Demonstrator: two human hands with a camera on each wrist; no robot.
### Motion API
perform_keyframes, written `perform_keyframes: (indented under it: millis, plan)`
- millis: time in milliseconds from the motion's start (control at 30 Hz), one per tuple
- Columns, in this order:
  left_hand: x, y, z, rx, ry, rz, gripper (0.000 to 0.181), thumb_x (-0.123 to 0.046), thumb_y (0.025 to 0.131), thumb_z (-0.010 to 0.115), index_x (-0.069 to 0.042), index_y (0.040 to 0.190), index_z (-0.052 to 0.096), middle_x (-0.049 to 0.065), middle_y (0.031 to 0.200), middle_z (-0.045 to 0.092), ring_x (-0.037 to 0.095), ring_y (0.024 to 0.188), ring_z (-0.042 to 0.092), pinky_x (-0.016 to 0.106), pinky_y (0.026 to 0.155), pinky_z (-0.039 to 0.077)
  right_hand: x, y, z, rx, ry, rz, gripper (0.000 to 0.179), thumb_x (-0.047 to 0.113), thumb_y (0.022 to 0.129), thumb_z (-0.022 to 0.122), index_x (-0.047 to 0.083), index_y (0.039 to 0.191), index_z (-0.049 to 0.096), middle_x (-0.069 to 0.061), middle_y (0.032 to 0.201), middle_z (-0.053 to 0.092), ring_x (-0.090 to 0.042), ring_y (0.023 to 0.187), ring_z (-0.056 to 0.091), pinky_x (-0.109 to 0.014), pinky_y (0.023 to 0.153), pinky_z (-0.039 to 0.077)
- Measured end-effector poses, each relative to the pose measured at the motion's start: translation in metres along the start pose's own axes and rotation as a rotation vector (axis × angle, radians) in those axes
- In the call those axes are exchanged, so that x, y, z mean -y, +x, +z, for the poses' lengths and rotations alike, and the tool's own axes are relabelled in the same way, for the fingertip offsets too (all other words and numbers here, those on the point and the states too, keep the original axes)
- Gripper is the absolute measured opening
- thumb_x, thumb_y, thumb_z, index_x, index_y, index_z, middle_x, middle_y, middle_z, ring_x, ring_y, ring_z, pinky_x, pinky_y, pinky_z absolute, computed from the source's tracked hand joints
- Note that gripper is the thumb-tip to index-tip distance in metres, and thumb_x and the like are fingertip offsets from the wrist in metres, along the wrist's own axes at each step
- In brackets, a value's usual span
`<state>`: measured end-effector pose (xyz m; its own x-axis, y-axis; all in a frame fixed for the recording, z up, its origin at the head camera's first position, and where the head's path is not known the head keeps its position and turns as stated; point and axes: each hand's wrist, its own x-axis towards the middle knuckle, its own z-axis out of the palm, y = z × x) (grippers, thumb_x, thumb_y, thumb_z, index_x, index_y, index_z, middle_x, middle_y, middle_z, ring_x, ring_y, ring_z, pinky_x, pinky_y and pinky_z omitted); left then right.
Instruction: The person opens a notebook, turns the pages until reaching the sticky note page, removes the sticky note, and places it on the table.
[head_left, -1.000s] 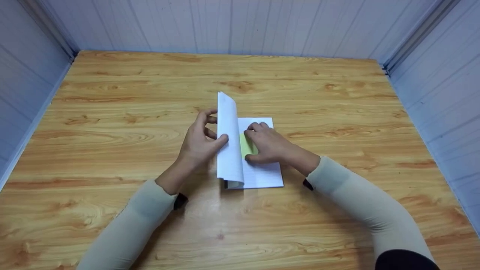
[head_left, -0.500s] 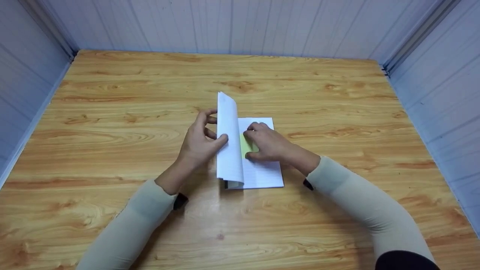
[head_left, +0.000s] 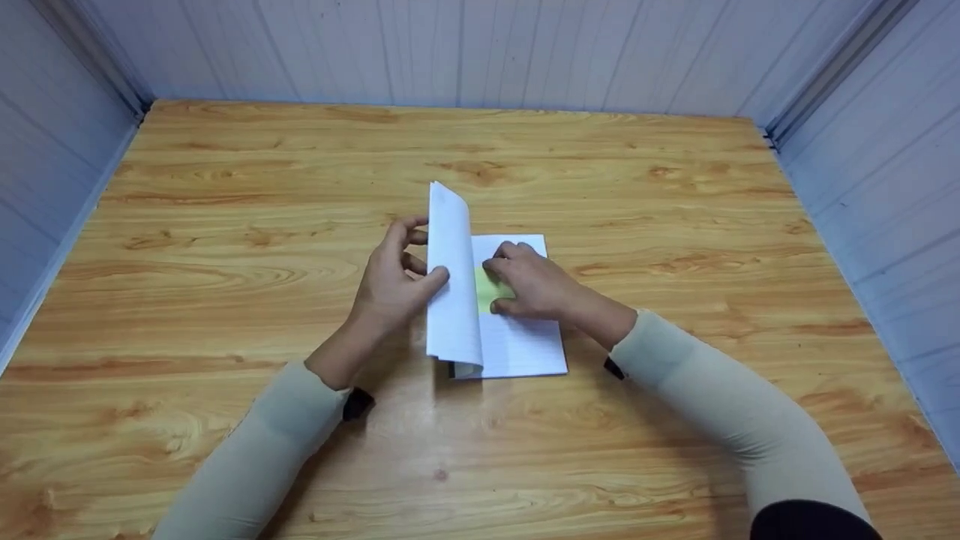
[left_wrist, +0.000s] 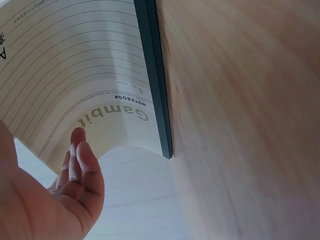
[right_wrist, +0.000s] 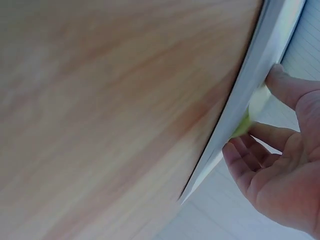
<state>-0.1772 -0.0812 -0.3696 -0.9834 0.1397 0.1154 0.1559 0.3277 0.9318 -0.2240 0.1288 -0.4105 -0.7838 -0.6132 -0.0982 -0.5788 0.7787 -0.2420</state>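
Note:
In the head view a notebook [head_left: 521,349] lies on the table with its lined page facing up. My left hand [head_left: 390,281] grips its raised leaves [head_left: 454,292], thumb on the near face and fingers behind. The left wrist view shows printed lettering and a dark spine [left_wrist: 156,80] on the notebook's outer side, with my left fingers beside it. A yellow-green sticky note [head_left: 487,289] is on the right page. My right hand [head_left: 536,281] holds it, fingertips at its upper part and thumb at its lower edge. In the right wrist view the note [right_wrist: 243,125] bends up between thumb and fingers.
The wood-grain table [head_left: 262,172] surrounds the notebook on all sides. Pale panelled walls [head_left: 465,52] stand behind it and at left and right. Dark wrist-worn pieces [head_left: 358,403] show at the sleeve cuffs.
My left hand has shifted slightly left with the raised leaves, baring a little more of the page. My right thumb has moved up slightly along the sticky note, which now looks creased.

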Motion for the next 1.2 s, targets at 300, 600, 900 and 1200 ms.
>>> perform_keyframes:
  millis: [300,600,900,1200]
  plan:
    - [-0.002,-0.001,-0.003,-0.011,0.005,-0.003,0.056,-0.01,0.073,0.059,-0.014,0.124,0.038,0.005,0.109,0.053,0.021,0.072,0.057,0.027,0.058,0.051,0.003,0.002,0.001,-0.034,0.0,0.033,0.036,0.025,0.079,0.06,0.011,0.112,0.056,-0.004,0.104,0.051,-0.017,0.089,0.044,-0.029,0.074,0.04]
    - [0.014,0.004,-0.002,-0.022,0.001,0.023,0.057,-0.013,0.072,0.06,-0.02,0.123,0.038,0.001,0.108,0.053,0.019,0.07,0.058,0.027,0.057,0.051,0.003,0.008,0.0,-0.11,0.014,0.009,0.023,0.015,0.083,0.052,0.008,0.104,0.06,-0.005,0.095,0.059,-0.017,0.087,0.054,-0.03,0.078,0.045]
    - [0.01,0.001,-0.004,-0.026,0.01,0.019,0.056,-0.011,0.072,0.059,-0.016,0.124,0.038,0.004,0.11,0.054,0.021,0.071,0.058,0.028,0.057,0.051,0.001,0.009,0.0,-0.168,0.076,0.014,0.021,0.01,0.082,0.051,0.006,0.1,0.059,-0.005,0.092,0.061,-0.015,0.084,0.055,-0.029,0.077,0.046]
    - [0.022,0.006,-0.001,-0.039,0.001,0.015,0.057,-0.015,0.071,0.061,-0.023,0.123,0.038,-0.001,0.108,0.053,0.017,0.071,0.057,0.027,0.056,0.051,-0.003,0.005,-0.006,-0.279,0.166,0.123,0.022,0.014,0.082,0.051,0.008,0.102,0.057,-0.005,0.096,0.058,-0.015,0.08,0.053,-0.029,0.071,0.047]
